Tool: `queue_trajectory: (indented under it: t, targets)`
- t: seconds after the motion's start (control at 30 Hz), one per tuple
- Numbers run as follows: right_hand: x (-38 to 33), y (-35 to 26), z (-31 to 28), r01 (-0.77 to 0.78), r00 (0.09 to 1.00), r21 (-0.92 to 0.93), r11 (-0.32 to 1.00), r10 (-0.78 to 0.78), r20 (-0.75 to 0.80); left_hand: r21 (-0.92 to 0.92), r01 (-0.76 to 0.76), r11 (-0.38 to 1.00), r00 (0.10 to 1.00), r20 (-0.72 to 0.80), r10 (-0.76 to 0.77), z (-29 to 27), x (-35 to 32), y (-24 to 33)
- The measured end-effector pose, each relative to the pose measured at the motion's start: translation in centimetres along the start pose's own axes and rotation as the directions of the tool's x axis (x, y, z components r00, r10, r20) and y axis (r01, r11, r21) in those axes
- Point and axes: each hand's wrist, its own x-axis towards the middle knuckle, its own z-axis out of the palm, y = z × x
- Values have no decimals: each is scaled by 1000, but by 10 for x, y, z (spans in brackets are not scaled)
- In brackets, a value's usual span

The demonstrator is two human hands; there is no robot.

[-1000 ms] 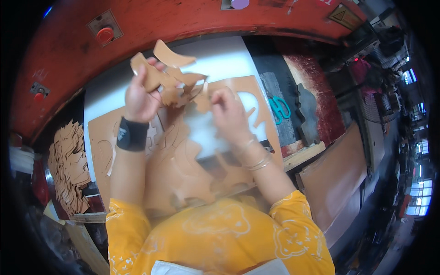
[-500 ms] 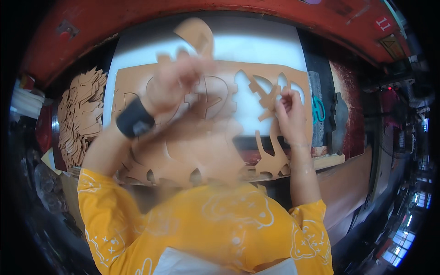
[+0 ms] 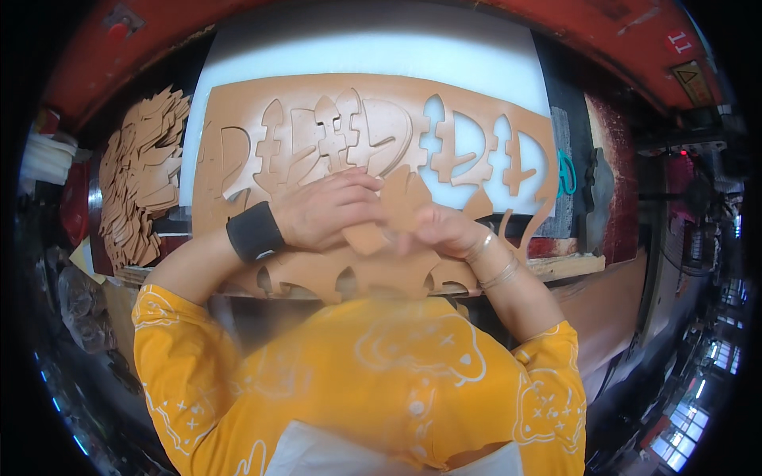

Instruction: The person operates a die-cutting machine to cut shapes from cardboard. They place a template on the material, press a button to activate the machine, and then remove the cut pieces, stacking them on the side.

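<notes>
A tan, leather-like sheet (image 3: pixel 238 99) with rows of cut shapes lies before me, its near part drooping toward my body. My left hand (image 3: pixel 337 208), wearing a black wristband, is closed on loose tan cut pieces (image 3: pixel 406 198) above the sheet. One pointed piece sticks up past its fingers, and a squarish end (image 3: pixel 367 238) shows below them. Just right of these pieces is my right hand (image 3: pixel 444 230), its fingers curled but smeared by motion. Whether it grips them I cannot tell. Several openings at the right of the sheet show the white board (image 3: pixel 381 47) beneath.
A tall heap of tan cut pieces (image 3: pixel 143 174) stands at the left. Teal-handled scissors (image 3: pixel 566 174) lie at the right, beside a grey strip. A red machine frame (image 3: pixel 635 36) spans the far side, with a red button (image 3: pixel 119 32) at the left. A wooden edge (image 3: pixel 567 268) runs along the near right.
My left hand has come down and nearer with its pieces. My right hand has moved left and nearer, beside them. The whole scene has shifted slightly in view.
</notes>
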Motion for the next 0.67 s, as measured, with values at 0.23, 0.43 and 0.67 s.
queue_trajectory:
  t: [0.23,0.43,0.67]
  targets:
    - [5,20,7,240,971,333,912,-226,-81,-2,-36,999,999,21,36,-7,4,-3]
    - [-22,-5,31,27,938,-485,874,-190,-291,-200,290,936,936,-145,-321,-30,12,-8]
    - [-30,-8,47,-329,903,-853,404,-130,-410,-910,-244,335,281,-397,-874,-128,-2,-116]
